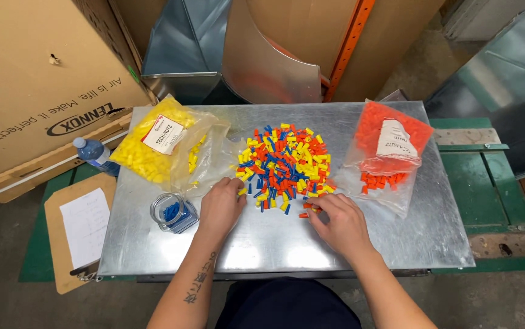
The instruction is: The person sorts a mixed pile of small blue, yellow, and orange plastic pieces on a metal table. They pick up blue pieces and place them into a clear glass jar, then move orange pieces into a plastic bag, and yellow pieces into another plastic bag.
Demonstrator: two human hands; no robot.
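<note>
- On the bare sheet-metal tabletop (360, 244), dead centre, sits the mixed pile of wire connectors (284, 164): small plastic caps in yellow, orange and blue, far too many and too jumbled to count.
- Left hand (220, 207) lies palm down at the pile's near-left edge, fingers curled loosely; a yellow cap shows at its fingertips, but whether it is actually pinched I cannot tell.
- Right hand (339, 222) is at the near-right edge, fingers bent down onto a few orange and yellow caps; they look to be touching or nipping one, the grip itself is hidden.
- Handling, as I judge it: these caps are light, hard and smooth, so they should skate on the shiny metal and roll if nudged. Best taken one at a time, thumb and forefinger across the body, or swept in a small group with the side of the hand.
- Not fragile by the look of them; dropping one should do no harm.
- Count of the rest: one clear bag of yellow connectors (153, 143) at the left, its mouth open towards the pile; one clear bag of orange connectors (384, 152) at the right, some spilled low in the bag.
- One small clear jar of blue connectors (174, 213), just beside the left hand.
- One blue-capped water bottle (95, 155) and one clipboard (79, 228) with paper off the table's left side.
- One large cardboard box (37, 79) behind them.
</note>
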